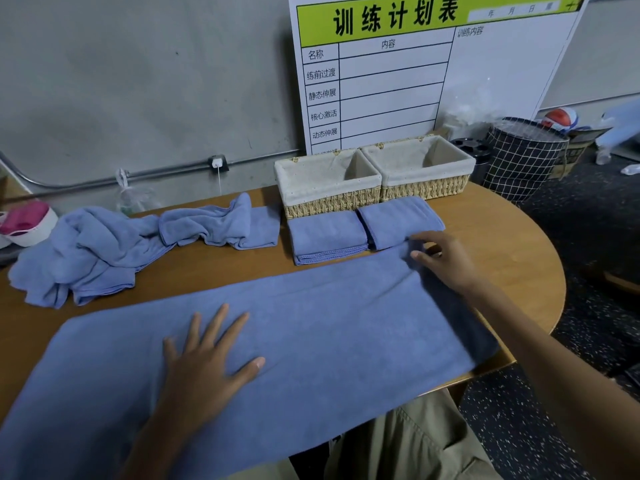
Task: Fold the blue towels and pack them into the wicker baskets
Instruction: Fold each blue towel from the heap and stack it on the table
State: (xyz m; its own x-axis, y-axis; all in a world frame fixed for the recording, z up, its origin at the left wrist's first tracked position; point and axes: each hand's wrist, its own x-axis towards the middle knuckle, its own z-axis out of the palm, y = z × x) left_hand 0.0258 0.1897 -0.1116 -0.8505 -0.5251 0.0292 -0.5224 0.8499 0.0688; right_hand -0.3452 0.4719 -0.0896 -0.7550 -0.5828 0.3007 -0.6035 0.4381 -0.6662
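A long blue towel (311, 327) lies spread flat across the near side of the wooden table. My left hand (207, 358) presses flat on its middle, fingers apart. My right hand (440, 258) rests at the towel's far right corner, fingers loosely curled on the cloth. Two folded blue towels (327, 237) (398, 220) lie side by side behind it. Right behind those stand two wicker baskets with cloth lining, the left one (329, 199) and the right one (426, 187), both with nothing inside. A heap of crumpled blue towels (114, 247) lies at the left.
A white board with a green header (415, 64) leans on the wall behind the baskets. A black grid-patterned bin (523, 161) stands on the floor to the right. A pink and white cap (24, 223) sits at the far left. The table's rounded edge (554, 271) curves at the right.
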